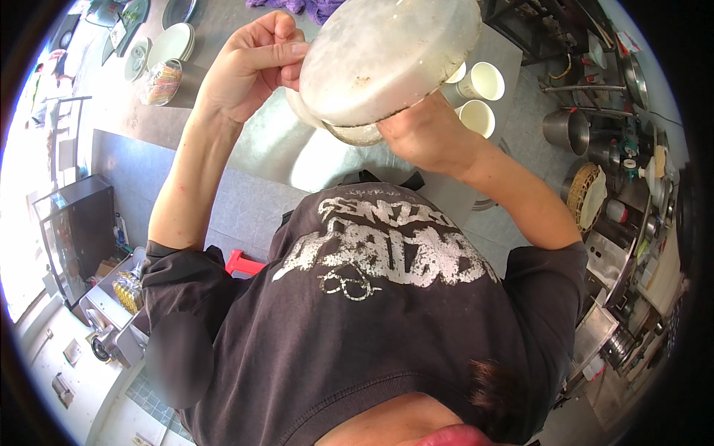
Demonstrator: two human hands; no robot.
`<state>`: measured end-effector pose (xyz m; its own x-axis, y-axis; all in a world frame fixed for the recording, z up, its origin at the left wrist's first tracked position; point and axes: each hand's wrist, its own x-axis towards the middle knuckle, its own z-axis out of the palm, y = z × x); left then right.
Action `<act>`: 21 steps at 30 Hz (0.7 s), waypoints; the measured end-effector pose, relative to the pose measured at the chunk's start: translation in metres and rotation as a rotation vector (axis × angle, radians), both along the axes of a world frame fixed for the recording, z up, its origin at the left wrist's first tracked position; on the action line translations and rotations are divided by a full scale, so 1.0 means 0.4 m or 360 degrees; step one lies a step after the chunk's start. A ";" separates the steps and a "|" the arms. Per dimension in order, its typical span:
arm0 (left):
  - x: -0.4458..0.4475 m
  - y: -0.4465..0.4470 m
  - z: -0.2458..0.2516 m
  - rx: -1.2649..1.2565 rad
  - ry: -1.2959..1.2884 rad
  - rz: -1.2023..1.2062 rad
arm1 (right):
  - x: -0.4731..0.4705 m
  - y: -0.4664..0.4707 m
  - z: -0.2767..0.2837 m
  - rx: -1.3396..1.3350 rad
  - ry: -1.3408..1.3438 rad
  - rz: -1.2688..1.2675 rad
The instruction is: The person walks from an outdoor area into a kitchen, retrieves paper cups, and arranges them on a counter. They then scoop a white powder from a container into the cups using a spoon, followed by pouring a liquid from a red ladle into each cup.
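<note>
A round, cloudy white plastic lid (385, 61), with brown specks and a worn rim, is tilted up in front of me. My left hand (259, 64) pinches its left edge between thumb and curled fingers. Under the lid, part of a pale plastic container (357, 135) shows. My right hand (427, 134) is beneath the lid's lower right side, against the container; its fingers are hidden behind the lid. Close to the right wrist stand paper cups (484, 82), white inside, one of them partly covered by the lid.
A metal-looking worktop (268, 150) lies below my hands. At its left are a stack of plates (173, 44) and a holder of wrapped straws (163, 83). Purple cloth (295, 5) lies at the far edge. Shelves with a metal pot (564, 131) and a woven basket (583, 195) line the right.
</note>
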<state>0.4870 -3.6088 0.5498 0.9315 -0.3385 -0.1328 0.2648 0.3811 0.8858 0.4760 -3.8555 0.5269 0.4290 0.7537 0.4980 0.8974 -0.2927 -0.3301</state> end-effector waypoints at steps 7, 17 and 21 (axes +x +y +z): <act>0.002 0.005 -0.020 -0.0001 0.0030 0.0031 | -0.012 -0.005 0.027 0.0083 0.0499 -0.0084; -0.014 0.010 -0.041 -0.0028 0.0065 0.0115 | 0.011 -0.054 0.063 0.0253 0.1378 -0.0408; -0.013 0.011 -0.032 -0.0047 0.0129 0.0055 | 0.047 -0.057 0.046 0.0180 0.0478 -0.0300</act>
<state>0.4816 -3.6045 0.5368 0.9294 -0.3111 -0.1984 0.3211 0.4168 0.8504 0.4948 -3.8783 0.5454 0.6945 0.5951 0.4044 0.6896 -0.3902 -0.6101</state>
